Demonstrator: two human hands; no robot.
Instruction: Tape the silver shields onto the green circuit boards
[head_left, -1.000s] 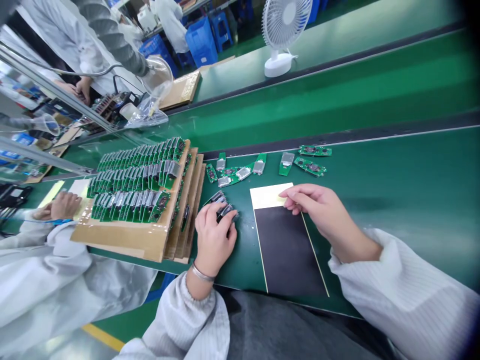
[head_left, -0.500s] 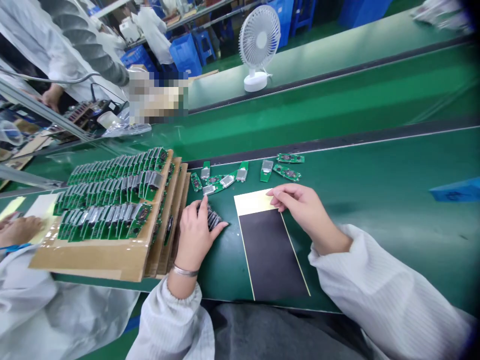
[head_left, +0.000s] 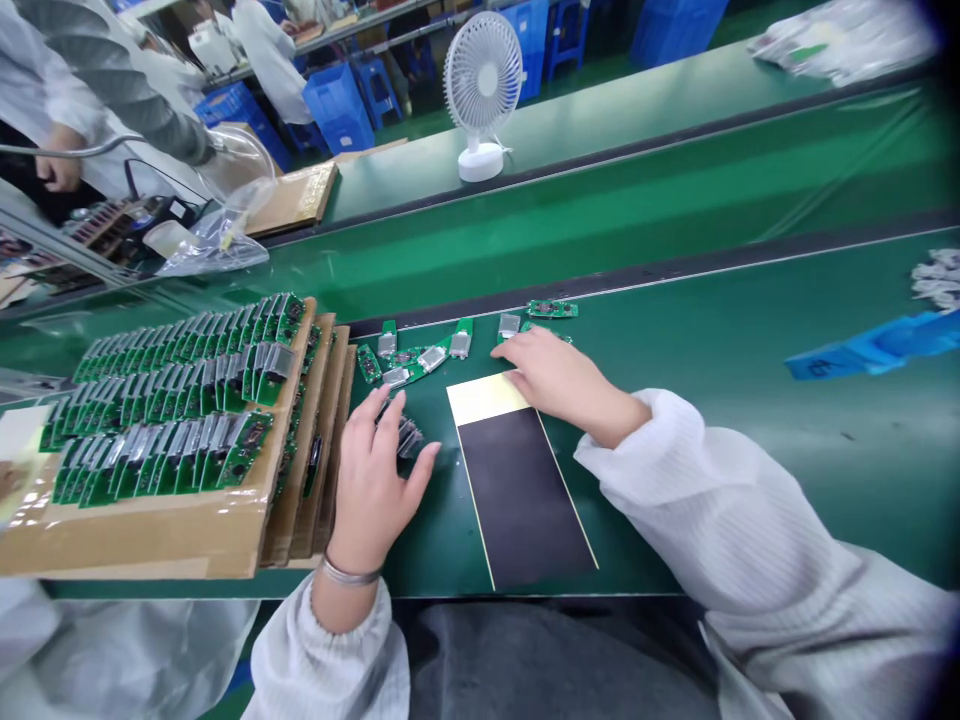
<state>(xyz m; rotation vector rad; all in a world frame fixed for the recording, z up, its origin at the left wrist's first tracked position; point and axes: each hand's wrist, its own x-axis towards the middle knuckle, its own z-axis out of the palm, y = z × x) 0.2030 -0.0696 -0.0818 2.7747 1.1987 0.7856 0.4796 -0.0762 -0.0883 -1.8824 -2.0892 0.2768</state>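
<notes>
My left hand point(head_left: 379, 475) is open, fingers spread, beside a small stack of grey-topped pieces point(head_left: 409, 438) partly hidden behind the fingers. With fingers stretched out, my right hand point(head_left: 559, 378) hovers over the top edge of a sheet of black adhesive stickers point(head_left: 525, 500), which has a pale yellow strip point(head_left: 484, 398) along its top. The right fingertips are close to a green circuit board with a grey cover point(head_left: 508, 327); whether they touch it I cannot tell. Another board behind that hand is partly covered. Several loose circuit boards point(head_left: 432, 358) lie farther left.
Stacked cardboard trays point(head_left: 172, 545) hold rows of upright circuit boards point(head_left: 165, 450) on the left. A white fan point(head_left: 484, 95) stands on the ledge beyond. Blue strips point(head_left: 862, 352) lie at the right. Co-workers in white coats are in the background.
My right hand has left the sheet's yellow strip and moved up and left toward the loose boards. My left hand's fingers have lifted and spread near the small stack. The view has shifted right.
</notes>
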